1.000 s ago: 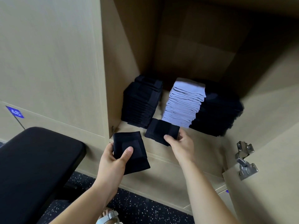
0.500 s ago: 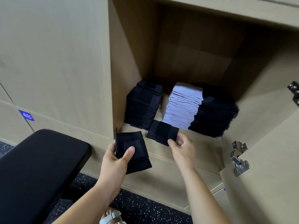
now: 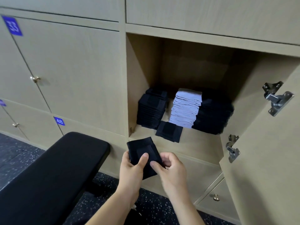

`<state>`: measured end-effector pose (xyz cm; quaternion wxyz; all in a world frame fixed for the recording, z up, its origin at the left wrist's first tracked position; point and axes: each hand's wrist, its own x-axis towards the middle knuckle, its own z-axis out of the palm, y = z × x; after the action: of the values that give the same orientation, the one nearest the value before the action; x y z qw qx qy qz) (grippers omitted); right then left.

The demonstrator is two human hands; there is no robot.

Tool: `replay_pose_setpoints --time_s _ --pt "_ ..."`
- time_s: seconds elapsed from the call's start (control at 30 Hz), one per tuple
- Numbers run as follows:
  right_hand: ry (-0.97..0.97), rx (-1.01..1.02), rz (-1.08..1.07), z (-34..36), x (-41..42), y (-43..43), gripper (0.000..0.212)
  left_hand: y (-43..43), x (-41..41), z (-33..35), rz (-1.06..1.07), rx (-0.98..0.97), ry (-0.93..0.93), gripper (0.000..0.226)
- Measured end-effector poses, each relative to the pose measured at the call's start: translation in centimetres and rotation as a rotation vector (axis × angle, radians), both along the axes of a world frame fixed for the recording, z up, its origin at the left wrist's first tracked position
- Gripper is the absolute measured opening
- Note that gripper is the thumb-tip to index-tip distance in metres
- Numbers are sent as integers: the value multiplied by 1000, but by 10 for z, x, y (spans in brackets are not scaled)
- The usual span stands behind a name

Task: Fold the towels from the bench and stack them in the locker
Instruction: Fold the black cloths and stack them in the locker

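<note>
**Held in a Double Grasp, Short of the Shelf**

The padded black bench [image 3: 48, 168] stood at the left, in front of closed locker doors [image 3: 73, 70], one with a blue tag 33 [image 3: 13, 26] and a lower one with a blue tag 48 [image 3: 59, 121]. Just right of the bench's end, the left hand [image 3: 131, 169] grasped a folded black towel [image 3: 142, 151], thumb pressed on its top face and fingers underneath. The right hand [image 3: 172, 169] pinched the same towel at its near right edge, thumb on top, the other fingers curled. The towel was in the air, below and in front of the open locker [image 3: 203, 146], not inside it. On the locker floor a dark stack [image 3: 151, 109] stood by the left wall. A single folded dark towel [image 3: 169, 131] lay at the front, just before a pale stack [image 3: 186, 108]. A second dark stack [image 3: 212, 117] touched the pale one's right side. The open door [image 3: 267, 159] hung at the far right, carrying an upper hinge [image 3: 277, 98] and a lower hinge [image 3: 233, 148].
</note>
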<state>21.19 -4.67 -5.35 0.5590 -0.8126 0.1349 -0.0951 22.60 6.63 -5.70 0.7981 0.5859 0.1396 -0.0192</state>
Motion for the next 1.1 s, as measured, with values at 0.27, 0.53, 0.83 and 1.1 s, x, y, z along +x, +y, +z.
replay_pose_setpoints --time_s 0.27,0.53,0.83,1.1 --pt "-29 -40 57 13 -14 -4 26 4 -21 23 -12 -48 12 17" --pt "67 130 181 29 -15 -38 28 10 -15 36 34 -105 28 23" --pt "39 152 191 45 1 -69 8 8 5 33 5 -65 57 23" --pt "-56 368 -106 1 -1 -54 26 -16 20 15 64 -75 64 25"
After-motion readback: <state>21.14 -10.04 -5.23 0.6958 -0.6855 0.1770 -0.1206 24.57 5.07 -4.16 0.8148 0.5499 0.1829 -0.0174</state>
